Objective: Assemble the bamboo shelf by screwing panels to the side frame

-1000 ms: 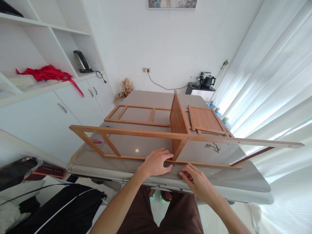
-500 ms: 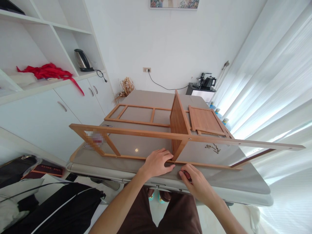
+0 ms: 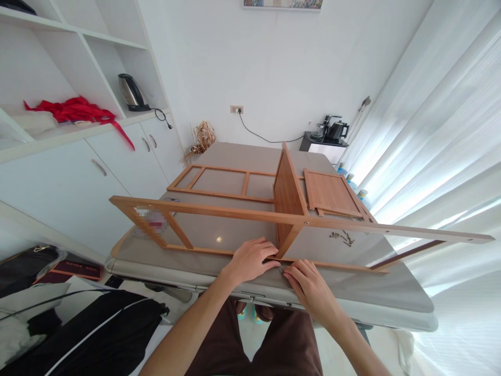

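Observation:
A wooden ladder-like frame [image 3: 203, 210] stands on its long edge near the front of the table, with a wooden panel [image 3: 288, 183] upright against it. My left hand [image 3: 252, 259] is closed round the frame's lower rail where the panel's edge meets it, thumb toward the front. Just right of it, my right hand [image 3: 309, 284] is closed on a small screwdriver [image 3: 281, 269]; only its short metal shaft shows, pointing at the lower rail by my left thumb. The handle is hidden in my fingers. Whether the tip touches a screw cannot be seen.
On the grey table [image 3: 235, 151] lie a second wooden frame [image 3: 219, 194], flat panels [image 3: 332, 192] and several loose screws [image 3: 342, 237]. A kettle [image 3: 133, 93] sits on the left shelf. Black appliances [image 3: 332, 129] stand on a small cabinet behind. White curtains [image 3: 450, 130] hang at right.
My right hand has moved slightly left and up, closer to my left thumb. The screwdriver's red handle showed before; now its shaft shows at the rail. My left hand stays in place.

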Available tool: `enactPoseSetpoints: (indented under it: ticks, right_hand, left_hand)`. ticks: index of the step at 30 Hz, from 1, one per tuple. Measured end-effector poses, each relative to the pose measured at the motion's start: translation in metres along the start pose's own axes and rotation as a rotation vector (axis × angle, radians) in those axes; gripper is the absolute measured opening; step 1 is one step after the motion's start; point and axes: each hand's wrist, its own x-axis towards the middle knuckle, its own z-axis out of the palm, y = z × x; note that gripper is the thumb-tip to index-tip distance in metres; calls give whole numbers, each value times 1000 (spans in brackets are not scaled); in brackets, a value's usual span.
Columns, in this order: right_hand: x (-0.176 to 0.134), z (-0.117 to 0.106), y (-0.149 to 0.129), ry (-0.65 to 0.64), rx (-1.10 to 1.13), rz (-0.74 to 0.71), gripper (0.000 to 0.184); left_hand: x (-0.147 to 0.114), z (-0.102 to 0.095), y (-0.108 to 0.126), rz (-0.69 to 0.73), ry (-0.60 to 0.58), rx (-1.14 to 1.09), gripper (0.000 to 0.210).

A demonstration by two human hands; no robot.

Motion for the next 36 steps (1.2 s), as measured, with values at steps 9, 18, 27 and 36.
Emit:
enactPoseSetpoints:
  ticks: [9, 18, 27, 36]
  right_hand:
    - [-1, 7, 0, 70, -91, -33, 18]
    - [0, 8, 2, 60, -161, -43, 16]
    - [0, 10, -3, 65, -261, -56, 14]
    - [2, 10, -9, 72, -308, -46, 15]
  left_hand:
    - [2, 1, -4, 1, -30, -45, 29]
    - [1, 2, -5, 0, -34, -86, 29]
    - [1, -3, -5, -11, -65, -145, 21]
    - [-1, 3, -3, -44, -14, -129, 14]
